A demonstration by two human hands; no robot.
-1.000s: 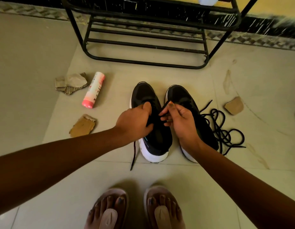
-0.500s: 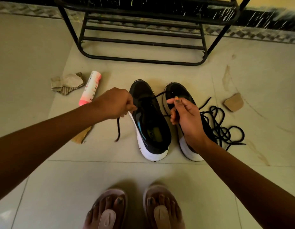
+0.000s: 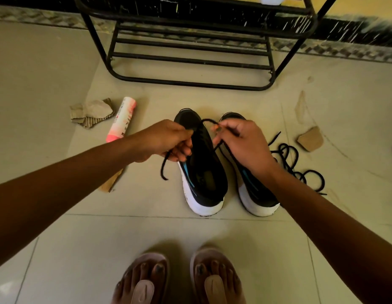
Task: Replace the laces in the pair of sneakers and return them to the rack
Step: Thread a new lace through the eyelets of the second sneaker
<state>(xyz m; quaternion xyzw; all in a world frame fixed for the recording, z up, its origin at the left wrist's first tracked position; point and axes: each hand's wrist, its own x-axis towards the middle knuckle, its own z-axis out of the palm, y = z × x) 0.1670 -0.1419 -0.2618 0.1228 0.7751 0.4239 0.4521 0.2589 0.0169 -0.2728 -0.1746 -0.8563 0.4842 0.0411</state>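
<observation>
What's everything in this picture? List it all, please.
sneakers: two, black with white soles, side by side on floor
held lace: one, black, between both hands above the sneakers
loose lace: one tangle, black, right of the sneakers
rack: one, black metal, behind the sneakers
spray can: one, white and pink, lying left of sneakers
cardboard scraps: several, brown, scattered on floor
feet: two, in pinkish sandals, bottom edge
left hand: one, grips held lace
right hand: one, pinches held lace

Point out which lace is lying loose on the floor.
The coiled lace beside the right-hand sneaker, untouched on the tiles. The other lace is held up between the left hand and right hand.
</observation>
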